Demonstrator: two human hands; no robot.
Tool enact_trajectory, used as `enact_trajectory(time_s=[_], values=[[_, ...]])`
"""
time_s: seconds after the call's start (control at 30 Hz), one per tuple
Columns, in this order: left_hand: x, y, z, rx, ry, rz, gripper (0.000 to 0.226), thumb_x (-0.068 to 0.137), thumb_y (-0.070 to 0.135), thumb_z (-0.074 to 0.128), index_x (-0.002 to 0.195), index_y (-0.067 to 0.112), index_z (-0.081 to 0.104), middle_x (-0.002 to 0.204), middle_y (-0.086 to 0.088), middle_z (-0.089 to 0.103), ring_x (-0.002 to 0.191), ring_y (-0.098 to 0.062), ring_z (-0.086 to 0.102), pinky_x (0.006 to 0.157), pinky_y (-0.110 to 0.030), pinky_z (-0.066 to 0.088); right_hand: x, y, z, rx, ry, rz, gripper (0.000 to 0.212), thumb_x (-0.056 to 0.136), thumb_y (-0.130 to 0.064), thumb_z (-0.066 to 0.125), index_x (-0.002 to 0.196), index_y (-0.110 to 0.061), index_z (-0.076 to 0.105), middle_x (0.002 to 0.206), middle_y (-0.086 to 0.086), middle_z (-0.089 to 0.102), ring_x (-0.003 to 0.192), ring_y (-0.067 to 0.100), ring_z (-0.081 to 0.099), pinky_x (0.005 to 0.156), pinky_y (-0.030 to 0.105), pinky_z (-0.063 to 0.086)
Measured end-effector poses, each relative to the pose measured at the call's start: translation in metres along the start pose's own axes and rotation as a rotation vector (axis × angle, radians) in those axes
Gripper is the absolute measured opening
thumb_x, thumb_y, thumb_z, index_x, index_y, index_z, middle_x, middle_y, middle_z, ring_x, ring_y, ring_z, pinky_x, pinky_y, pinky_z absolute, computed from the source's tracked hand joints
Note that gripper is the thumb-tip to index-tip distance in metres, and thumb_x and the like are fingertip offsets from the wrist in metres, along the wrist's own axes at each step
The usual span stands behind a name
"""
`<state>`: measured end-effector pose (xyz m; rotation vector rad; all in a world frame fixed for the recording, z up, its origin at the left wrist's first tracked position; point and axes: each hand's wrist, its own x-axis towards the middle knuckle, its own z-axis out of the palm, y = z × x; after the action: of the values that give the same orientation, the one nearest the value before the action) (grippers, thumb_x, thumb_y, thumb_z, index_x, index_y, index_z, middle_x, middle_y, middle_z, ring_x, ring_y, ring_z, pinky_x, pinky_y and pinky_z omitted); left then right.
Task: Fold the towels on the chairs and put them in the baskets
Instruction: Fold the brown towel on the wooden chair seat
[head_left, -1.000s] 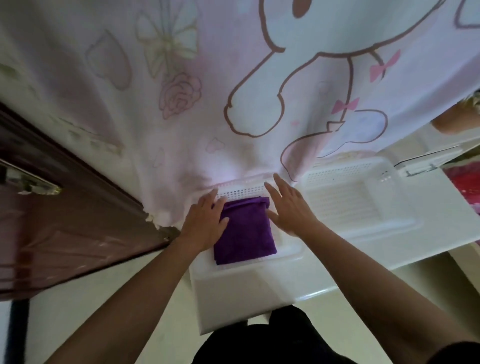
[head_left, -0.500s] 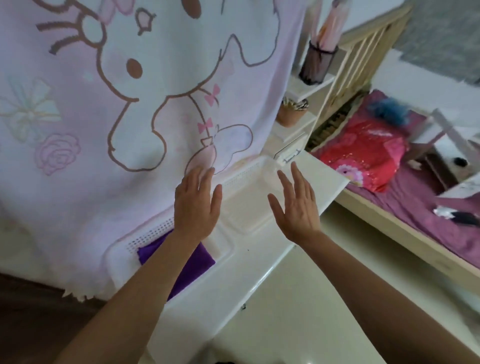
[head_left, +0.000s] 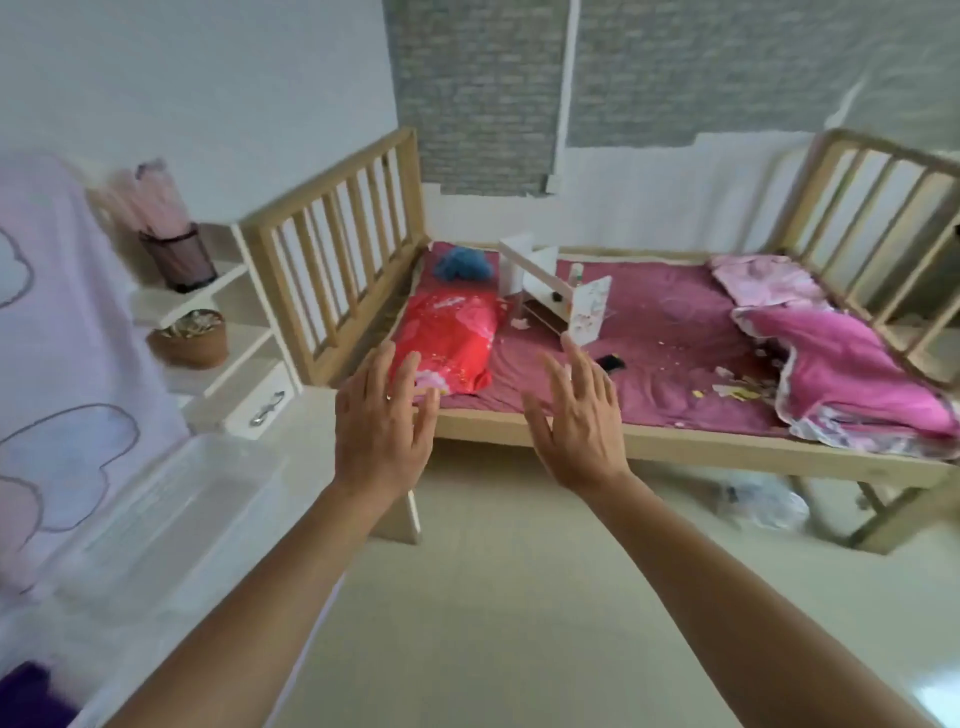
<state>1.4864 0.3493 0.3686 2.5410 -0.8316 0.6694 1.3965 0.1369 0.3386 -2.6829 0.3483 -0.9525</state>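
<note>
Both my hands are raised in the air with fingers spread and hold nothing: my left hand (head_left: 382, 421) and my right hand (head_left: 576, 418) hover in front of the bed. A white plastic basket (head_left: 171, 514) lies on the white table at the left, blurred by motion. The folded purple towel (head_left: 31, 693) shows only as a dark purple patch at the bottom left corner. No chair is in view.
A wooden-railed bed (head_left: 649, 441) with a magenta sheet, a red pillow (head_left: 447, 338) and a pink blanket (head_left: 852, 374) fills the middle and right. A pink cartoon cloth (head_left: 62, 364) hangs at the left beside white shelves (head_left: 208, 312). Pale bare floor (head_left: 493, 597) lies below my arms.
The view has swung right from the baskets toward the bed. Both hands left the purple towel in the basket and rose, still holding nothing.
</note>
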Motion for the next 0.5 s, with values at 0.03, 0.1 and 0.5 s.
enact_trajectory(time_s=[0.03,0.1,0.5], values=[[0.006,0.030,0.014,-0.021,-0.024,0.033,0.059,0.101,0.050,0.025,0.140,0.014,0.049,0.147,-0.015,0.044,0.134,-0.034,0.042,0.107,-0.049,0.039,-0.006,0.030,-0.017,-0.029,0.011,0.035,0.050,0.101,-0.041,0.046,0.145,-0.017,0.046,0.157,0.016,0.034,0.140,0.034,0.039,0.114,0.051,0.033],[0.020,0.095,0.041,-0.075,-0.085,0.096,0.062,0.100,0.053,0.021,0.142,0.014,0.047,0.150,-0.016,0.040,0.137,-0.034,0.039,0.110,-0.053,0.035,-0.022,0.098,-0.055,-0.092,0.035,0.122,0.050,0.101,-0.042,0.046,0.145,-0.018,0.046,0.159,0.015,0.032,0.141,0.032,0.038,0.114,0.049,0.032],[0.084,0.424,0.224,-0.286,-0.348,0.528,0.063,0.101,0.057,0.019,0.150,0.020,0.033,0.160,-0.012,0.024,0.147,-0.028,0.022,0.117,-0.054,0.024,-0.117,0.397,-0.192,-0.389,0.113,0.625,0.052,0.100,-0.047,0.040,0.142,-0.018,0.045,0.153,0.017,0.041,0.135,0.036,0.046,0.111,0.052,0.039]])
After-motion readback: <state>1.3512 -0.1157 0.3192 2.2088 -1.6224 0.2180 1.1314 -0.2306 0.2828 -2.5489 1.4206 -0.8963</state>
